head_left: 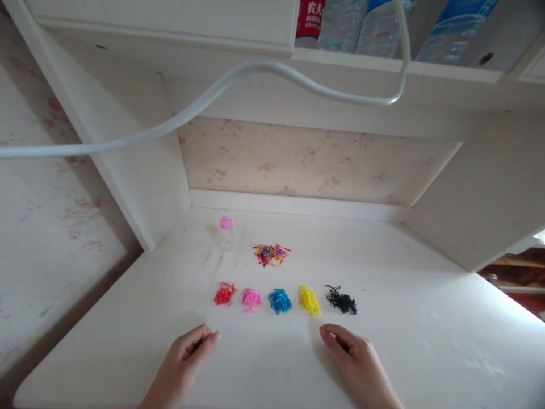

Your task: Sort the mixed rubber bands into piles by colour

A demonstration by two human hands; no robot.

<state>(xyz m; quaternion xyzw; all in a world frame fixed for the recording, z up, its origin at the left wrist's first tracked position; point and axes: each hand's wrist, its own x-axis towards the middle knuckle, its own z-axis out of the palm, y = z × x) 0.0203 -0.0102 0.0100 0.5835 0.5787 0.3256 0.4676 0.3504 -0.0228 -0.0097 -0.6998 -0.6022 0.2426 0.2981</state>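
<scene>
My left hand (187, 359) rests on the desk, fingers curled in and thumb against them, with nothing showing in it. Nearest to it is a pile of red rubber bands (225, 293). My right hand (349, 353) is closed the same way, just below the yellow rubber bands (309, 300) and the black rubber bands (342, 300). Between these lie pink rubber bands (251, 299) and blue rubber bands (280, 300), all in one row. Behind the row is a mixed-colour pile of rubber bands (271, 255). Neither hand touches a pile.
A clear jar with a pink lid (226, 234) stands at the back left of the white desk (404, 352). A white bent tube (264, 65) crosses the upper view. Bottles (340, 25) stand on the shelf above. Side panels border the desk.
</scene>
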